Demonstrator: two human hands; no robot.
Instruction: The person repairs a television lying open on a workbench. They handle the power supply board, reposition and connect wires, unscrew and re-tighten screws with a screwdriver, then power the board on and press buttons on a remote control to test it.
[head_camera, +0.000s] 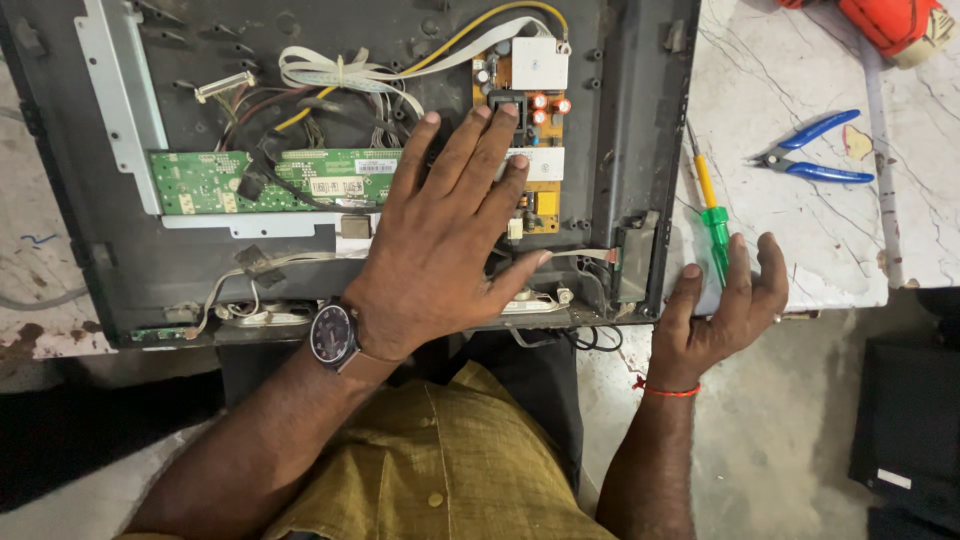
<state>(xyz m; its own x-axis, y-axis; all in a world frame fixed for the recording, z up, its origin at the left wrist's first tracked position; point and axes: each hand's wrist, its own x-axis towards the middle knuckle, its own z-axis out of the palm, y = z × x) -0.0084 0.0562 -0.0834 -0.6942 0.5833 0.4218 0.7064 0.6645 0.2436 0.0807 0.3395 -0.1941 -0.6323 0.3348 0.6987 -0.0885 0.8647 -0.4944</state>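
Left hand (440, 240) flat, fingers spread, pressing on opened monitor chassis (640, 150), fingertips over orange power board (545, 205). Green circuit board (270, 180) just left. Right hand (725, 315) palm up, empty, at marble table (800, 230) edge, beside green-yellow screwdriver (712, 215). Blue pliers (815, 158) lie farther right.

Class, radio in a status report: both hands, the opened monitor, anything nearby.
Left hand flat, open on the orange circuit board inside the opened monitor. Right hand open, palm up, beside the green-yellow screwdriver. Blue pliers lie apart.
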